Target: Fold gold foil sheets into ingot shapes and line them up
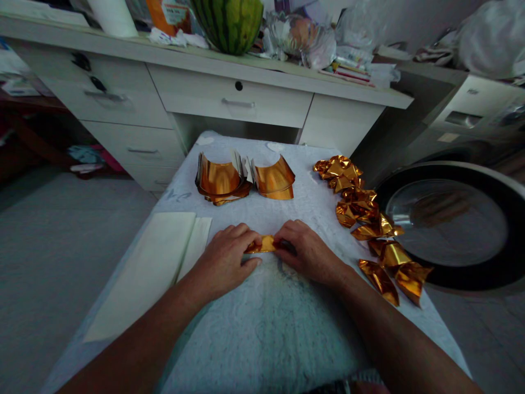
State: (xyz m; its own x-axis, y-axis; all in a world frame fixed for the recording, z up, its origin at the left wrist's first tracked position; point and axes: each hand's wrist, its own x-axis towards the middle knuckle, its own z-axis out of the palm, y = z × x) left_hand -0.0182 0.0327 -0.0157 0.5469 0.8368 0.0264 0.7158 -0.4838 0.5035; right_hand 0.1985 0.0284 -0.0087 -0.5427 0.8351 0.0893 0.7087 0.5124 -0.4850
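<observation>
A narrow folded strip of gold foil paper lies crosswise on the cloth-covered table. My left hand has its fingers closed on the strip's left end, the thumb lower down near the cloth. At the right end, my right hand pinches the strip, with the fingertips partly hidden. Beyond the hands stand two stacks of curved gold sheets, the left stack and the right stack. Folded gold foil pieces form a heap along the table's right side.
Pale paper sheets lie on the left of the table. Behind it stands a white drawer desk bearing a watermelon and plastic-wrapped items. On the right, a washing machine's round open door comes close to the table edge.
</observation>
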